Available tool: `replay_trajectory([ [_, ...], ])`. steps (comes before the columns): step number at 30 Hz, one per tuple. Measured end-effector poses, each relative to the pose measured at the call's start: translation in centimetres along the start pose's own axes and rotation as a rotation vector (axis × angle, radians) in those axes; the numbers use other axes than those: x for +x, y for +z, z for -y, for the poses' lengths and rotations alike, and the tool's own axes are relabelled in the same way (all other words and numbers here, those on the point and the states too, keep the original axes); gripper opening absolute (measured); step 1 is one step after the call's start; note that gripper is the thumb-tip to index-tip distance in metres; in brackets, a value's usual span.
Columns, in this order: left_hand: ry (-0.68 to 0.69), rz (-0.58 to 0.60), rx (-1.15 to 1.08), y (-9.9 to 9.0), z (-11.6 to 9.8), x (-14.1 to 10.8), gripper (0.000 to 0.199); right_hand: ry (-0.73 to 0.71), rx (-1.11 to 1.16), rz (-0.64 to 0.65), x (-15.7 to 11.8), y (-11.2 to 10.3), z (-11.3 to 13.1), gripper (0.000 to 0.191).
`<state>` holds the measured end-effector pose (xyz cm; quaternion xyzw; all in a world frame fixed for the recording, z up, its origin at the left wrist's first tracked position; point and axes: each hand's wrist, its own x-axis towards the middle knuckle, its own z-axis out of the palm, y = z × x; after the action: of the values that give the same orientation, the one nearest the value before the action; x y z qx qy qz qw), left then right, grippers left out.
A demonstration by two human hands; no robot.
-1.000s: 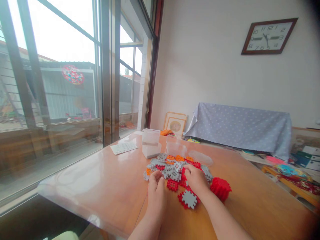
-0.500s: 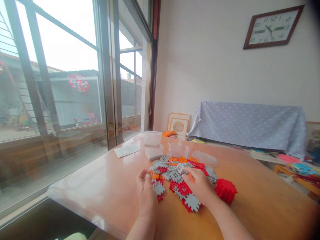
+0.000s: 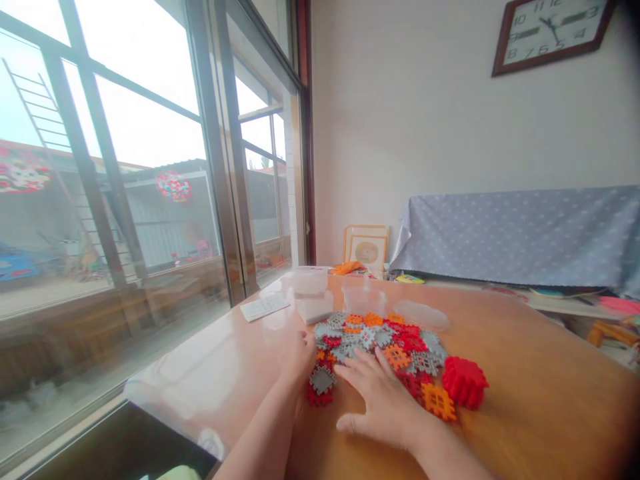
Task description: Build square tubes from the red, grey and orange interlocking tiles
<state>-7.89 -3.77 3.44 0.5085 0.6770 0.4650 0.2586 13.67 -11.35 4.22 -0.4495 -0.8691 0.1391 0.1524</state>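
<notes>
A pile of red, grey and orange notched plastic building tiles (image 3: 345,347) lies spread on the wooden table. My right hand (image 3: 377,397) is open, palm down, its fingers spread over the near side of the pile. Beside its wrist is an orange tile (image 3: 438,401). My left hand (image 3: 299,357) is at the pile's left edge with curled fingers; whatever they hold, if anything, is hidden. Just right of it, a grey tile (image 3: 323,380) rests on red ones. A neat stack of red tiles (image 3: 464,382) stands to the right of the pile.
Clear plastic boxes (image 3: 314,303) and another clear container (image 3: 364,301) stand behind the pile, near a transparent lid (image 3: 420,315). A printed sheet (image 3: 265,305) lies at the left on the table (image 3: 525,393). Large windows run along the left side.
My right hand has moved toward me and left, and its fingers have spread out. An orange tile now shows by its wrist. The view has turned slightly left and down.
</notes>
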Motion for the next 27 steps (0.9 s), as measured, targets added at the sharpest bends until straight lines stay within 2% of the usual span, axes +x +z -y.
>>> replay_trajectory([
  [6, -0.045, 0.115, -0.325, 2.6, -1.0, -0.5, 0.018, 0.002, -0.038, -0.141, 0.6, 1.3, 0.1, 0.078],
  [11, -0.096, 0.251, -0.527, 3.8, -2.2, -1.2, 0.022, 0.085, -0.111, -0.297, 0.9, 1.3, -0.2, 0.044],
  [15, -0.134, 0.536, -0.699, 3.6, -3.4, -1.8, 0.035, 0.17, -0.181, -0.372, 1.2, 0.8, -0.9, 0.024],
  [17, -0.139, 0.609, -0.751, 3.0, -3.5, -1.8, 0.041, 0.225, -0.209, -0.41, 1.3, 0.5, -1.4, 0.016],
  [19, -0.103, 0.536, -0.7, 2.1, -3.1, -1.6, 0.043, 0.285, -0.238, -0.444, 1.2, 0.1, -2.0, 0.012],
  [22, -0.008, 0.406, -0.469, 0.3, -2.0, -1.4, 0.04, 0.357, -0.271, -0.478, 1.1, -0.3, -2.6, 0.015],
  [24, 0.067, 0.417, -0.296, -1.0, -1.0, -1.6, 0.041, 0.368, -0.276, -0.495, 1.1, -0.4, -2.9, 0.017],
  [27, 0.171, 0.54, -0.112, -2.7, 0.4, -2.5, 0.052, 0.346, -0.26, -0.504, 1.0, -0.2, -3.0, 0.022],
])
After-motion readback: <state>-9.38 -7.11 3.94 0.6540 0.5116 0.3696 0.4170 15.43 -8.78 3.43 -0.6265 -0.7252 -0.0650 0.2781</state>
